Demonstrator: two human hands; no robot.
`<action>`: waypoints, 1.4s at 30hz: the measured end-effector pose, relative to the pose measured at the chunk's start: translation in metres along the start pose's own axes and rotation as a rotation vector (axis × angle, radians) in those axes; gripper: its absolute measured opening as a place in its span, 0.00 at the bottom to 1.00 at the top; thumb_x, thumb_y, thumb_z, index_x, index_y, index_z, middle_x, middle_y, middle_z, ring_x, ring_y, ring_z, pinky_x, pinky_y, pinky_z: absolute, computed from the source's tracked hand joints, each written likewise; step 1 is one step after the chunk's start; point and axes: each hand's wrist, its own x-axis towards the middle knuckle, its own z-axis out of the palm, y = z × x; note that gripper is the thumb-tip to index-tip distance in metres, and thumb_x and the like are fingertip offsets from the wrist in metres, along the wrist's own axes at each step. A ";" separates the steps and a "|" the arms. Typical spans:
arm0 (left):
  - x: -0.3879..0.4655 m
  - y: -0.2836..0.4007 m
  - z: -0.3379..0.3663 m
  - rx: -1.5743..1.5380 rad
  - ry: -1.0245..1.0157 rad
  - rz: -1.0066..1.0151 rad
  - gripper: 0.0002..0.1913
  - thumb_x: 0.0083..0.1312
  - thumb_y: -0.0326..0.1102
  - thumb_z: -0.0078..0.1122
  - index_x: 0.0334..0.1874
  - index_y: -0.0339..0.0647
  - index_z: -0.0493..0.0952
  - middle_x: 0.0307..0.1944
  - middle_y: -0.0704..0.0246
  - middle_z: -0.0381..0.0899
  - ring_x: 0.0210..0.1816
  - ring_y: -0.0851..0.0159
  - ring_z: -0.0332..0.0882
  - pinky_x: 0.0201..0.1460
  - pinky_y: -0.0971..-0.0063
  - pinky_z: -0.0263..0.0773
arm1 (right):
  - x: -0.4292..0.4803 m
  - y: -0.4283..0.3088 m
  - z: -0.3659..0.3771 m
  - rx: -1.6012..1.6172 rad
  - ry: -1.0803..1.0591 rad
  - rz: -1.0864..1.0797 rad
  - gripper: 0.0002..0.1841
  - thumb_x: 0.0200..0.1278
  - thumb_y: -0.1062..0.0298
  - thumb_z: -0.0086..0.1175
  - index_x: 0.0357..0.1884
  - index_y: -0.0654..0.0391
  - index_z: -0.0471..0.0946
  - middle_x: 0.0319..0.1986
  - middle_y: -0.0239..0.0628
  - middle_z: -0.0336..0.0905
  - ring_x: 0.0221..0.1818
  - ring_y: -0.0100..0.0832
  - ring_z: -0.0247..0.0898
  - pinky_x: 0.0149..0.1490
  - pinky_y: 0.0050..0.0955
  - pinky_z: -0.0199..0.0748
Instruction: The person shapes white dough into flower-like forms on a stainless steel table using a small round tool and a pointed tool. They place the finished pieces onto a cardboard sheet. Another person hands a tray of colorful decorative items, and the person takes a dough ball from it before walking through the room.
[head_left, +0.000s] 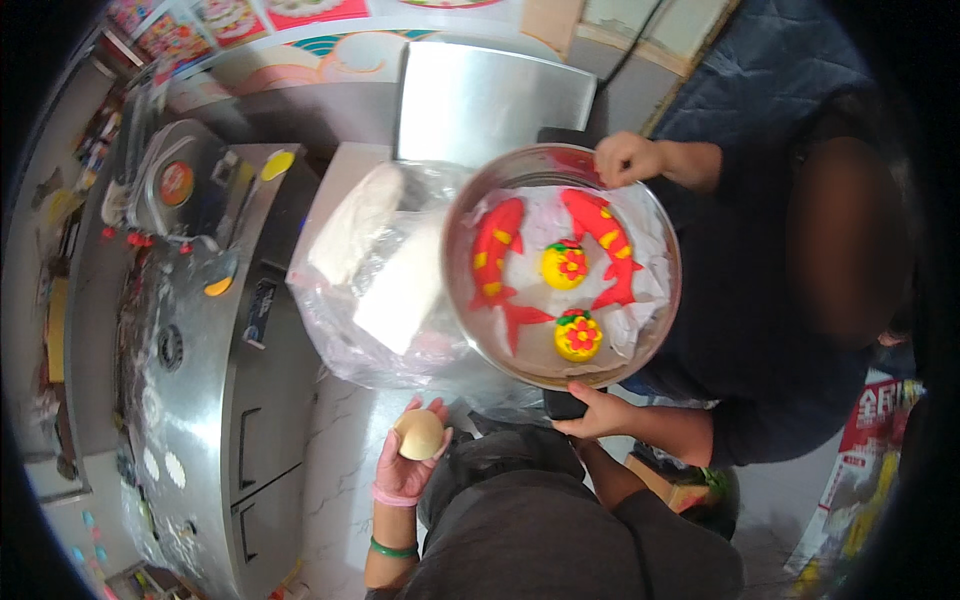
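Note:
My left hand holds a smooth, round, cream-coloured bun in its cupped palm, at the lower centre. Only the forearm of my right arm shows; that hand is hidden behind a co-worker's hand and the pan. Ahead of me is a round metal steamer pan lined with white paper. In it lie two red carp-shaped dough pieces with yellow bands, curved at left and right. Between them sit two yellow round buns, topped with red flowers and green leaves. A co-worker's hand grips the pan's near black handle.
The co-worker's other hand is at the pan's far rim. Left of the pan, clear plastic film covers white slabs on a table. A steel counter with a scale runs along the left. A box stands on the floor at right.

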 end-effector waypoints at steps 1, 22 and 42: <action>-0.002 0.000 -0.001 -0.055 -0.011 0.006 0.35 0.60 0.52 0.56 0.65 0.42 0.56 0.65 0.53 0.55 0.66 0.51 0.55 0.64 0.53 0.58 | 0.000 0.000 0.000 -0.017 0.011 -0.011 0.25 0.52 0.71 0.61 0.51 0.57 0.62 0.44 0.35 0.69 0.45 0.30 0.68 0.53 0.28 0.69; 0.014 0.067 -0.016 -0.211 -0.105 0.182 0.29 0.57 0.32 0.59 0.61 0.39 0.60 0.61 0.54 0.60 0.64 0.52 0.57 0.64 0.58 0.61 | -0.042 -0.023 -0.009 -0.067 0.079 -0.110 0.43 0.46 0.66 0.67 0.63 0.59 0.52 0.52 0.37 0.60 0.52 0.32 0.61 0.60 0.30 0.61; 0.085 0.297 0.031 0.591 -0.415 0.203 0.41 0.46 0.24 0.65 0.64 0.38 0.55 0.62 0.60 0.60 0.65 0.57 0.57 0.60 0.63 0.63 | 0.223 -0.128 -0.117 -1.040 0.833 -1.026 0.22 0.52 0.56 0.58 0.48 0.55 0.72 0.40 0.39 0.75 0.44 0.36 0.70 0.49 0.29 0.69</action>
